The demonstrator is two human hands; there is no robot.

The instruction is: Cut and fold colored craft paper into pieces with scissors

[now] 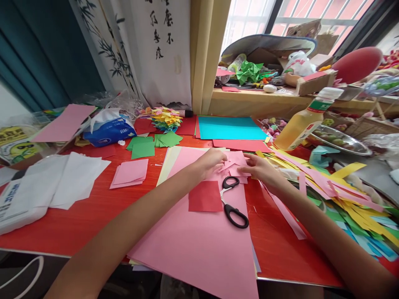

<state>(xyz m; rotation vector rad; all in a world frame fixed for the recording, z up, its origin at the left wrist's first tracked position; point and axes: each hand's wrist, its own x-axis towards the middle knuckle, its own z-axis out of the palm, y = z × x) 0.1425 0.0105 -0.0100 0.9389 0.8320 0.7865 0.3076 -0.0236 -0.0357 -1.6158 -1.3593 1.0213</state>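
A loose pile of small pink paper squares (236,158) lies on the large pink sheets, between my two hands. My left hand (212,162) is at the left side of the pile, fingers curled in against a pink piece. From the right, my right hand (258,167) touches the pile's edge with thumb and forefinger apart. Just below the pile lie scissors with black handles (236,216), their blades partly hidden under the paper. A red paper square (205,196) is beside them, on the stack of large pink sheets (199,241).
Pink squares (129,172) and green squares (142,149) lie to the left, near a blue tissue pack (109,132). A bottle of yellow liquid (301,122) and heaped paper strips (352,203) are at right. A blue sheet (232,128) lies at the back.
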